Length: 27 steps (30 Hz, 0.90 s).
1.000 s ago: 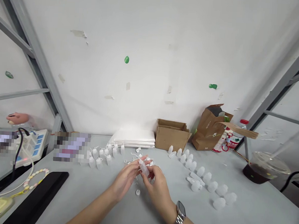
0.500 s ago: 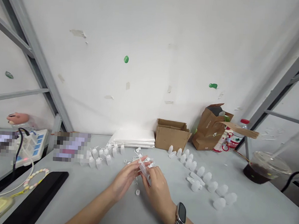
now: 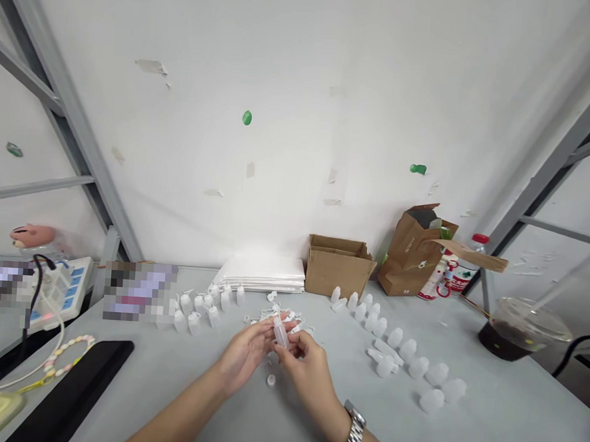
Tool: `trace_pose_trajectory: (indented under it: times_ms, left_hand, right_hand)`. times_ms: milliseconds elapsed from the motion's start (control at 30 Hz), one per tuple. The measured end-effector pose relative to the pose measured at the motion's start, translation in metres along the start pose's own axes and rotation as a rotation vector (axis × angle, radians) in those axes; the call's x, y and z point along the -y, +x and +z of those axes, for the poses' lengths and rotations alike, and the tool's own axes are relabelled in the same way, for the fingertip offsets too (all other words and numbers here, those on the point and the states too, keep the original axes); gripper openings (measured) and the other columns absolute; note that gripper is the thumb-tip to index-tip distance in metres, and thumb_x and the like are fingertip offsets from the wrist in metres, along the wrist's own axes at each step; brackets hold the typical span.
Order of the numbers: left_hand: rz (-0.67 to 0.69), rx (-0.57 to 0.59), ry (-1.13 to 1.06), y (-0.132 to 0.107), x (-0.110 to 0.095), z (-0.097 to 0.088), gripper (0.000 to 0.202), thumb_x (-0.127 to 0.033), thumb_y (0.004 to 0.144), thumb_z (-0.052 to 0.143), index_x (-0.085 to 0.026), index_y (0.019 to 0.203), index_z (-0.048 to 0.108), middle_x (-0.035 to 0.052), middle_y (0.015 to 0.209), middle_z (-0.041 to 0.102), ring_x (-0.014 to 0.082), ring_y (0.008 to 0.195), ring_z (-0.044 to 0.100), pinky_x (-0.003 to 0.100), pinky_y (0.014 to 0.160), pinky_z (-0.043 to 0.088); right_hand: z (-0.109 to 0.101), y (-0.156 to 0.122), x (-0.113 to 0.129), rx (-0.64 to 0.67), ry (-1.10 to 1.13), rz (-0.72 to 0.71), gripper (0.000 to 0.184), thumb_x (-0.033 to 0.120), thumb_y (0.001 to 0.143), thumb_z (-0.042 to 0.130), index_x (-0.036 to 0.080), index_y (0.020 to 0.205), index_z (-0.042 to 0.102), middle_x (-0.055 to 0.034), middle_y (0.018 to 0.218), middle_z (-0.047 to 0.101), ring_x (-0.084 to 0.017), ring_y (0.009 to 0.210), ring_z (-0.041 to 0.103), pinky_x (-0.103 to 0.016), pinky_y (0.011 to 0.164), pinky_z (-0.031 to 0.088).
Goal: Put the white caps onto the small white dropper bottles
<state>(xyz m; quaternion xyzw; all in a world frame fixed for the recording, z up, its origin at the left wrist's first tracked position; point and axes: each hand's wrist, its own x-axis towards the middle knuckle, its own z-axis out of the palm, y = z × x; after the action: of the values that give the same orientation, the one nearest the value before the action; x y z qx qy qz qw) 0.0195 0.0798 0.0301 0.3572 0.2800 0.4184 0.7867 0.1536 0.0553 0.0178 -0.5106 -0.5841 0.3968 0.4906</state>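
Both my hands meet over the middle of the grey table [image 3: 487,426]. They hold a small translucent plastic bottle [image 3: 281,331] upright between their fingertips. My left hand [image 3: 247,351] pinches it from the left, my right hand [image 3: 308,368], with a metal watch [image 3: 355,433] on the wrist, grips it from the right. Under my hands a small white cap [image 3: 270,379] lies on the table. Behind my fingers sits a pile of loose white caps and tips [image 3: 282,313].
Several capped bottles [image 3: 204,305] stand at the left, several more [image 3: 407,354] trail off to the right. At the wall are stacked white sheets [image 3: 264,272], a cardboard box [image 3: 339,267], a paper bag [image 3: 418,252]. A dark drink cup [image 3: 521,328] stands right; a power strip [image 3: 61,287] and black pad [image 3: 72,394] left.
The bottle has turned from a tilt to nearly upright in my fingers. My right hand has rotated slightly and both hands have drifted a little toward me.
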Motion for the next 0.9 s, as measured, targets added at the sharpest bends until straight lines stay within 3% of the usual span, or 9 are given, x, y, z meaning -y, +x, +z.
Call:
trace_pose_trajectory:
  times_ms: [133,300,400,533,733,900]
  left_hand:
    - [-0.018,0.03,-0.064,0.002,-0.001,-0.002,0.041,-0.026,0.081,0.042,-0.011,0.117,0.053,0.0128,0.12,0.057,0.0258,0.111,0.049,0.036,0.093,0.032]
    - [-0.039,0.049,-0.117,0.004,-0.002,-0.006,0.039,-0.023,0.08,0.041,-0.011,0.114,0.055,0.0137,0.117,0.058,0.0254,0.102,0.054,0.034,0.08,0.037]
    - [-0.041,0.044,-0.147,0.006,0.001,-0.004,0.039,-0.017,0.077,0.041,-0.01,0.112,0.057,0.0133,0.109,0.062,0.0203,0.081,0.058,0.033,0.072,0.039]
    - [-0.028,0.034,-0.158,0.007,0.009,0.001,0.043,-0.012,0.073,0.042,-0.011,0.114,0.055,0.0111,0.099,0.065,0.0129,0.057,0.052,0.031,0.061,0.038]
    - [0.025,0.105,-0.223,0.003,0.003,-0.001,0.046,-0.016,0.076,0.038,-0.014,0.12,0.05,0.0113,0.11,0.061,0.0195,0.082,0.057,0.033,0.072,0.037]
    - [0.041,0.08,-0.206,0.0,-0.003,-0.003,0.042,-0.022,0.078,0.039,-0.01,0.116,0.054,0.0127,0.11,0.062,0.0249,0.111,0.047,0.034,0.084,0.033]
  right_hand:
    - [0.0,0.004,0.0,0.035,0.217,0.133,0.022,0.036,0.066,0.066,0.015,0.067,0.058,0.0007,0.053,0.059,-0.012,0.049,0.051,-0.023,0.049,0.039]
    - [-0.001,0.008,0.001,0.079,0.381,0.181,0.032,0.043,0.058,0.072,0.014,0.062,0.057,0.0012,0.05,0.058,-0.01,0.043,0.049,-0.022,0.046,0.039]
    - [-0.002,0.01,0.002,0.157,0.458,0.177,0.032,0.043,0.06,0.07,0.014,0.061,0.058,0.0012,0.051,0.058,-0.009,0.043,0.05,-0.022,0.046,0.039]
    - [-0.004,0.011,0.002,0.261,0.523,0.149,0.032,0.044,0.066,0.066,0.014,0.06,0.058,0.0005,0.053,0.059,-0.009,0.044,0.05,-0.022,0.047,0.039]
    - [-0.006,0.011,0.001,0.228,0.467,0.085,0.029,0.043,0.07,0.063,0.014,0.07,0.062,-0.0011,0.061,0.061,-0.01,0.051,0.052,-0.023,0.052,0.042]
    - [-0.001,0.008,0.005,0.104,0.38,0.081,0.027,0.04,0.063,0.07,0.015,0.071,0.062,-0.0007,0.064,0.063,-0.011,0.053,0.053,-0.023,0.053,0.043]
